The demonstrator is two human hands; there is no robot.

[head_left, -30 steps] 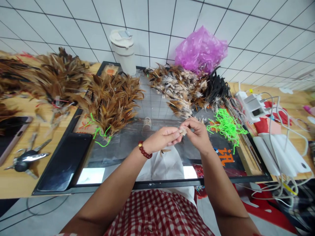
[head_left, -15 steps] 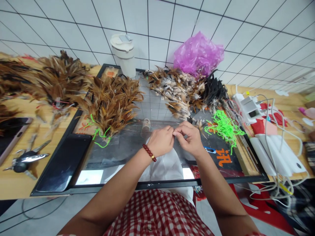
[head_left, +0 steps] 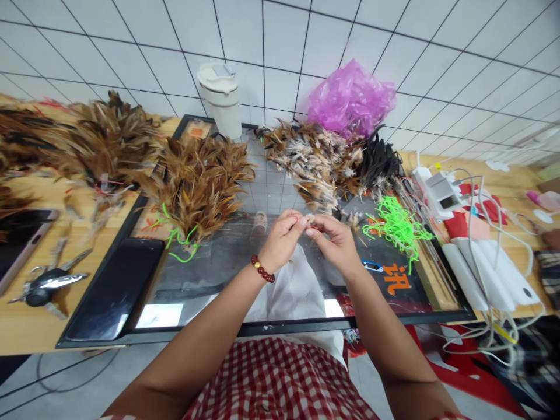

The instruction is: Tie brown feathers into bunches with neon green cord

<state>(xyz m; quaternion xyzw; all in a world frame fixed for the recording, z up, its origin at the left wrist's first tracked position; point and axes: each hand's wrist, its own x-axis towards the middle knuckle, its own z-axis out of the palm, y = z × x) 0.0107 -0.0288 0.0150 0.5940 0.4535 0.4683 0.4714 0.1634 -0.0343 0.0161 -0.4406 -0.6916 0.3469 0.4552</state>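
Note:
My left hand [head_left: 282,239], with a dark red bead bracelet at the wrist, pinches at a small pale feather [head_left: 310,219]. My right hand [head_left: 335,240] meets it fingertip to fingertip, its thumb and forefinger closed on the same feather; most of it is hidden by the fingers. Both hands are above the black glass-topped board [head_left: 205,303]. Beyond them lies a pile of white and brown feathers [head_left: 312,154], with black feathers [head_left: 382,157] beside it. Brown feathers [head_left: 196,181] lie to the left, with green ties at their lower end. A heap of bright green strings [head_left: 398,224] sits to the right.
A white lidded cup [head_left: 221,99] and a purple plastic bag [head_left: 350,99] stand by the tiled wall. On the left are a black phone [head_left: 116,291], keys [head_left: 46,286] and more feathers [head_left: 100,134]. White chargers and cables [head_left: 441,192] crowd the right; a small blue tool [head_left: 371,266] lies nearby.
My left hand has turned so its thumb lies on top, and both hands have risen slightly. A pale feather now shows between the fingertips, where it was hidden before.

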